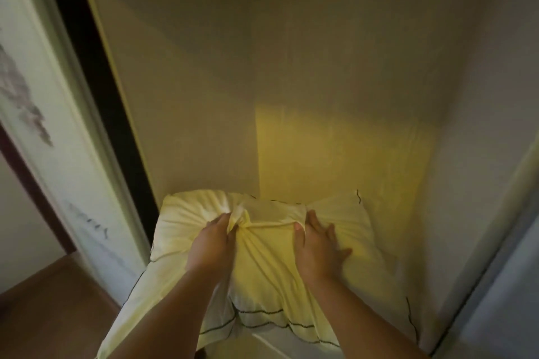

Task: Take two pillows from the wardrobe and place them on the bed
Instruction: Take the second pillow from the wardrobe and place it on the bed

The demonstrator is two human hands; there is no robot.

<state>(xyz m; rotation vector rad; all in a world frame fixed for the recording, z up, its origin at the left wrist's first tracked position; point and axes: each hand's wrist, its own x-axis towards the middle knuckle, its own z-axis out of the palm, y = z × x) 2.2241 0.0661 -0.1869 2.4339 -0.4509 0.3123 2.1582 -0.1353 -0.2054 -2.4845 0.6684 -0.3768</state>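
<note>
Head view: you have both hands on a pillow at the wardrobe's front edge.

Your left hand is clenched on a bunched fold of the pale yellow pillow, and your right hand lies on it with the thumb hooked into the cloth and the fingers spread, so that grip looks looser. The pillow sits low in the wardrobe, its long axis running left to right across you, its near edge already hanging over the shelf's front edge toward you. Both hands are about equally near, on the pillow's far half; the pull should come straight back. A second pillow and the bed are not in view.
</note>
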